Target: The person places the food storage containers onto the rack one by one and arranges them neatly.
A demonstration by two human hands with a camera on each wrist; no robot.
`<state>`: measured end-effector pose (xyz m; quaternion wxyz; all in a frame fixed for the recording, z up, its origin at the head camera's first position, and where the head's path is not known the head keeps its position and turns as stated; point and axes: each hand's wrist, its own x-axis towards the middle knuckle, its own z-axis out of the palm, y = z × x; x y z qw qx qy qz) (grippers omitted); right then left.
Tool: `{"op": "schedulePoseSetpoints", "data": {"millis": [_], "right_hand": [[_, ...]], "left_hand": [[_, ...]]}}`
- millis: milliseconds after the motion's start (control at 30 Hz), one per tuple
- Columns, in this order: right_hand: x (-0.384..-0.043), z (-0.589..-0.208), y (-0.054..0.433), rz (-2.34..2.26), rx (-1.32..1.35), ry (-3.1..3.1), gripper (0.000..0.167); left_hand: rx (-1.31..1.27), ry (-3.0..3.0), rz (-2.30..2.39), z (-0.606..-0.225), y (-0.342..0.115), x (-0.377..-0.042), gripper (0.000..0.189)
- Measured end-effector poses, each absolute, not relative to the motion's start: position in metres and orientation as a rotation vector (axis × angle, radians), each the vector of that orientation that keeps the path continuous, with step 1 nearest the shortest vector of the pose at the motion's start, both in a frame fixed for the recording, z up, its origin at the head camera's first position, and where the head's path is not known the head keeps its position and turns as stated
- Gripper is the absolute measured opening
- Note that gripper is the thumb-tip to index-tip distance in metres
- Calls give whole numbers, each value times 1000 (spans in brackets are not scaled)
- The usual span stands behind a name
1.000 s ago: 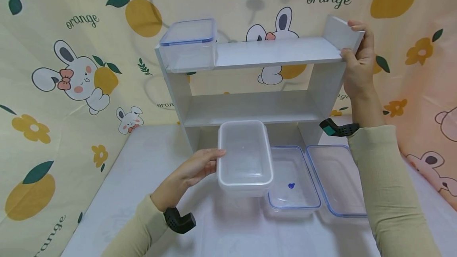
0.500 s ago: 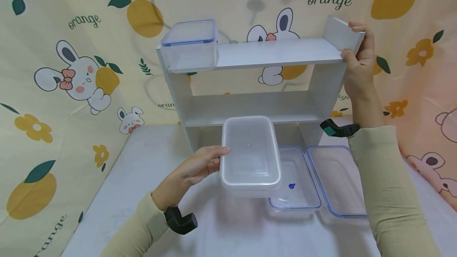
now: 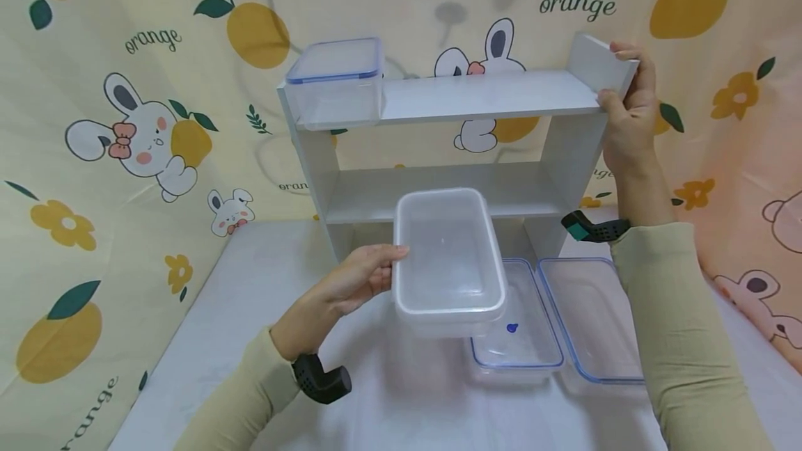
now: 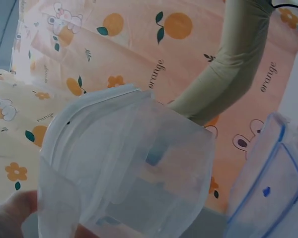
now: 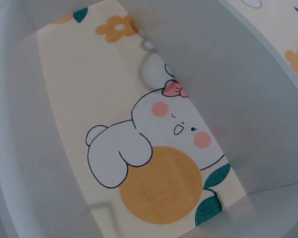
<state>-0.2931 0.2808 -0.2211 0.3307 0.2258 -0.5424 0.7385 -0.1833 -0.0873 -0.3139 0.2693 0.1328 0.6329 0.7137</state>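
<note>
In the head view my left hand (image 3: 360,280) grips the left side of a clear plastic food container (image 3: 447,256) with a whitish lid, thumb up at the lid's edge. The container is held above the table, in front of the shelf's lower part. Its see-through wall (image 4: 164,163) fills the middle of the left wrist view. My right hand (image 3: 631,103) holds the raised side panel at the top right of a white shelf unit (image 3: 445,190), fingers over the panel's edge and thumb on its front. The right wrist view shows only the shelf's inside, with the hand out of sight.
A blue-rimmed clear container (image 3: 335,82) stands on the shelf's top left. On the table (image 3: 276,339), a second blue-rimmed container (image 3: 523,346) sits partly behind the held one. Another blue-rimmed box (image 3: 592,319) lies to its right, partly covered by my right sleeve.
My left hand has lifted the whitish-lidded container a little and carried it to the right, toward the shelf. My right hand has stayed on the panel.
</note>
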Motion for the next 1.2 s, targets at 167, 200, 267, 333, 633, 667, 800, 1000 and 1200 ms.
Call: {"op": "schedulePoseSetpoints", "data": {"millis": [167,200,267,333,633,667,800,1000,1200], "right_hand": [[-292,-221,281,1931,602,-1417,47],[-292,-221,281,1931,601,-1418,47],[-292,-222,281,1933,601,-1419,47],[-292,-222,281,1933,597,-1420,47],[-292,-221,281,1938,587,-1416,47],[-291,-221,280,1940,590,-1413,46],[-291,-221,280,1940,588,-1408,47],[-291,-221,281,1933,589,-1404,47],[-291,-221,280,1932,603,-1401,47]], "left_hand": [[348,1685,1977,-307,-82,-183,54],[342,1681,1987,-306,-81,-183,54],[341,1680,1998,-304,-80,-183,54],[341,1679,2005,-302,-78,-184,53],[349,1670,2022,-295,-75,-185,51],[351,1669,2023,-294,-75,-185,51],[373,1689,2018,-290,-76,-185,55],[385,1715,2015,-285,-74,-187,58],[374,1725,2029,-279,-72,-186,55]]}}
